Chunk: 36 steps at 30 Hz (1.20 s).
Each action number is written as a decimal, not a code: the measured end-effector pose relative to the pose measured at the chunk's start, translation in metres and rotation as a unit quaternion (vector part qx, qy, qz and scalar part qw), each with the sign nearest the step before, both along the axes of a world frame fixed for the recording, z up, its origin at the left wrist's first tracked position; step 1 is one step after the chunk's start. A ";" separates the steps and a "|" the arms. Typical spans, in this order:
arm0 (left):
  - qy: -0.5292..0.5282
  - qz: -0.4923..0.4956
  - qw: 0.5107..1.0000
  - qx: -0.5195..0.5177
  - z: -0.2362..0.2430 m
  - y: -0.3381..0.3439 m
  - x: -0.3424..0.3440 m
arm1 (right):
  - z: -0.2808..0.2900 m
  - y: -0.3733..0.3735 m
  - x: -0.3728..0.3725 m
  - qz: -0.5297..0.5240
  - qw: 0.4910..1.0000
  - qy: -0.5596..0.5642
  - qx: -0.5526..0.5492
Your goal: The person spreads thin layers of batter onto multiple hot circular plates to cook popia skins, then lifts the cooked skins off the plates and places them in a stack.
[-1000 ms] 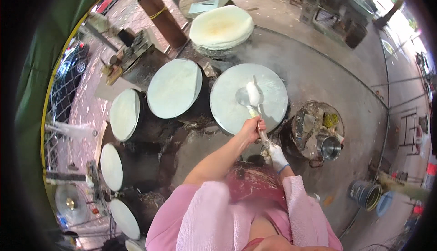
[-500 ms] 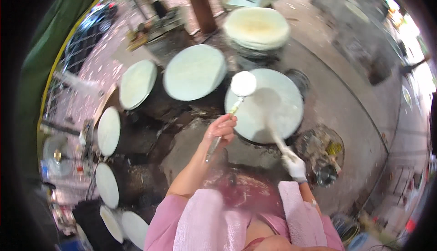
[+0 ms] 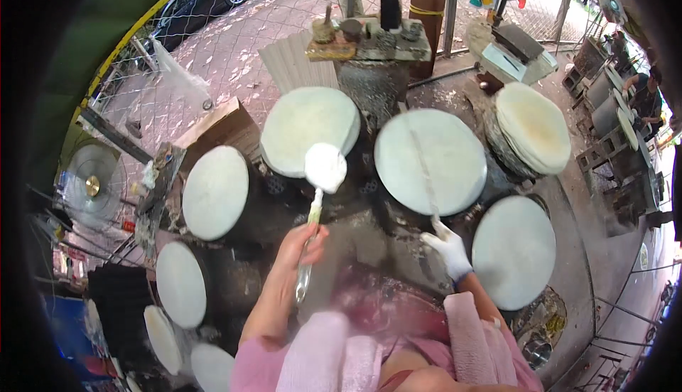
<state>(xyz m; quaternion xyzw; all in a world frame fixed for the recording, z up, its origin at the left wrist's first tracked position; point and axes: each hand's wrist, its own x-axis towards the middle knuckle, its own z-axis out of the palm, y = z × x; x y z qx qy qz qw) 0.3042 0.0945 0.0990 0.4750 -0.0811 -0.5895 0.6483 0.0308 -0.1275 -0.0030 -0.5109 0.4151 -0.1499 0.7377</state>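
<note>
My left hand grips the long handle of a ladle whose white, batter-coated bowl hovers at the near edge of a round pale steaming surface. My right hand, in a white glove, holds a thin long stick that lies across the neighbouring round surface. Both forearms are in pink sleeves. Another pale round surface sits to the right of my gloved hand.
More round pale surfaces curve around on the left, down to the lower left. A stack of pale round sheets lies at the upper right. A cluttered stone block, a fan and a wire fence stand behind.
My view has swung left. The ladle has moved from the right-hand round surface across to the one further left. My gloved right hand has come up to the stick on the middle surface.
</note>
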 end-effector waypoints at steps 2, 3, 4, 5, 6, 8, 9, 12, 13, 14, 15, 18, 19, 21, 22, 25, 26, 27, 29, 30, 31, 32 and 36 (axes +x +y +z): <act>0.004 0.025 0.999 0.026 0.008 0.019 0.049 | -0.009 -0.018 0.106 0.047 0.998 -0.012 -0.047; 0.014 0.035 0.999 0.030 0.011 0.027 0.069 | -0.026 -0.031 0.155 0.076 0.991 0.007 -0.110; 0.033 0.033 0.999 0.029 0.015 0.023 0.087 | -0.059 -0.052 0.197 0.024 0.973 0.027 -0.227; 0.044 0.044 0.997 0.034 0.023 0.028 0.104 | -0.065 -0.061 0.239 0.007 0.956 0.069 -0.285; 0.045 0.047 0.997 0.035 0.023 0.033 0.121 | -0.071 -0.071 0.280 -0.015 0.934 0.117 -0.339; 0.039 0.074 0.996 0.039 0.027 0.051 0.149 | -0.039 -0.066 0.347 0.009 0.917 0.242 -0.319; 0.038 0.081 0.995 0.034 0.030 0.054 0.161 | -0.024 -0.064 0.367 0.017 0.907 0.295 -0.301; 0.035 0.103 0.993 0.034 0.038 0.058 0.195 | -0.015 -0.062 0.407 0.006 0.887 0.335 -0.318; 0.040 0.113 0.992 0.032 0.039 0.059 0.204 | -0.011 -0.060 0.417 0.007 0.881 0.358 -0.308; 0.042 0.113 0.992 0.032 0.038 0.060 0.213 | -0.007 -0.055 0.421 -0.023 0.883 0.337 -0.325; 0.050 0.121 0.991 0.026 0.036 0.060 0.222 | -0.002 -0.055 0.426 -0.023 0.882 0.340 -0.325; 0.061 0.142 0.988 0.016 0.044 0.057 0.235 | 0.039 -0.044 0.440 -0.122 0.901 0.200 -0.365; 0.068 0.152 0.986 0.014 0.048 0.054 0.239 | 0.038 -0.049 0.441 -0.125 0.901 0.200 -0.364; 0.049 0.142 0.989 0.014 0.052 0.044 0.244 | 0.054 -0.063 0.434 -0.143 0.947 -0.080 -0.277; 0.042 0.141 0.989 0.016 0.053 0.040 0.248 | 0.074 -0.068 0.420 -0.124 0.962 -0.099 -0.221; 0.040 0.122 0.992 -0.003 0.044 0.030 0.259 | 0.117 -0.107 0.372 -0.120 0.958 -0.067 -0.253; 0.048 0.117 0.992 -0.026 0.035 0.030 0.264 | 0.120 -0.134 0.349 -0.088 0.962 -0.042 -0.257; 0.047 0.129 0.990 -0.015 0.034 0.028 0.266 | 0.135 -0.155 0.329 -0.071 0.957 0.016 -0.281; 0.043 0.142 0.989 -0.014 0.038 0.013 0.263 | 0.153 -0.214 0.274 -0.017 0.949 0.086 -0.304; 0.039 0.152 0.988 -0.007 0.041 0.003 0.260 | 0.173 -0.233 0.247 -0.020 0.943 0.090 -0.319; 0.035 0.157 0.987 -0.002 0.043 -0.010 0.256 | 0.181 -0.267 0.202 -0.010 0.922 0.166 -0.350; 0.053 0.159 0.986 -0.005 0.046 -0.024 0.251 | 0.204 -0.284 0.173 -0.020 0.882 0.253 -0.397; 0.113 0.160 0.979 -0.050 0.041 -0.064 0.239 | 0.299 -0.330 0.094 0.011 0.738 0.431 -0.519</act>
